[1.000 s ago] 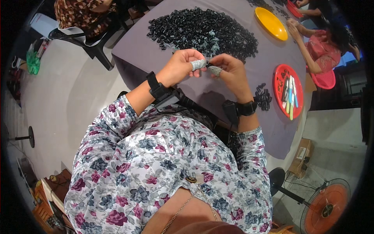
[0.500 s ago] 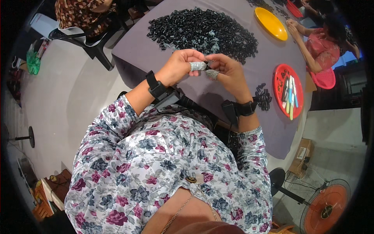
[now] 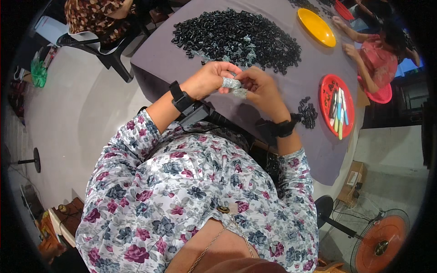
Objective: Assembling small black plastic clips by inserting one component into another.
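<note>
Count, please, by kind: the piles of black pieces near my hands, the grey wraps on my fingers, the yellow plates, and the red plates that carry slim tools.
Near piles of black pieces: 2
Grey finger wraps: 2
Yellow plate: 1
Red plate with slim tools: 1
Total: 6

A lane of grey tablecloth (image 3: 307, 82) affords a hand passage between the large black heap (image 3: 236, 36) and the red plate (image 3: 328, 119), continuing toward the yellow plate (image 3: 316, 27) at far right. The heap obstructs the far side of the left hand (image 3: 216, 79) and right hand (image 3: 261, 88). A small black pile (image 3: 307, 113) stands between right hand and red plate. Cloth left of the heap offers a second passage.
</note>
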`<state>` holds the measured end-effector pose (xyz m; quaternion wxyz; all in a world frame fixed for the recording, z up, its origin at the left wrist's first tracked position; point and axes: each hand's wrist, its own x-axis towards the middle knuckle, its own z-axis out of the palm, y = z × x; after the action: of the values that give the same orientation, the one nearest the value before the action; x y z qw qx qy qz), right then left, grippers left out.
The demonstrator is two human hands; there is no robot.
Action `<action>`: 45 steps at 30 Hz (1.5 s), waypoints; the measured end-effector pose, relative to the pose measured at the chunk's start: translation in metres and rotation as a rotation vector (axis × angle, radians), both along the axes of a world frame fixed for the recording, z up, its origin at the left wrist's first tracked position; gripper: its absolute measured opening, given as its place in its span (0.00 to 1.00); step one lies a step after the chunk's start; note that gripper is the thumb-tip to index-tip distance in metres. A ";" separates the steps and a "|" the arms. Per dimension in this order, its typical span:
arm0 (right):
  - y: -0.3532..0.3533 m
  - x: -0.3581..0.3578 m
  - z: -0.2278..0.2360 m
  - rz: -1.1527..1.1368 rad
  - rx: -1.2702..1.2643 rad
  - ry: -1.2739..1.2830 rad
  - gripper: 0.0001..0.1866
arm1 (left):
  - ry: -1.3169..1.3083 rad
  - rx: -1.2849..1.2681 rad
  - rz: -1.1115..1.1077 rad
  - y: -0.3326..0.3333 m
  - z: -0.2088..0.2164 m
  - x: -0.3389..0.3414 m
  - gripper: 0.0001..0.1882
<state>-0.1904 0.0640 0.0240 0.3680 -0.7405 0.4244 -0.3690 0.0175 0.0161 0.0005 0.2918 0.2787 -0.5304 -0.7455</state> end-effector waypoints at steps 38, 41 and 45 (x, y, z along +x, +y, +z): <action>0.024 -0.088 0.030 -0.453 -0.197 0.806 0.15 | -0.602 -0.848 0.190 -0.014 0.000 0.006 0.13; 0.014 -0.072 0.015 -0.370 -0.202 0.672 0.14 | -0.646 -1.050 0.170 -0.020 -0.008 -0.008 0.16; -0.014 -0.043 0.000 -0.232 -0.241 0.557 0.14 | -0.782 -1.155 0.071 -0.026 -0.005 -0.021 0.20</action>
<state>-0.2339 0.0498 0.0237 0.1028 -0.7980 0.5435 -0.2391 -0.0037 -0.0096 -0.0049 0.2049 0.3441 -0.8986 -0.1791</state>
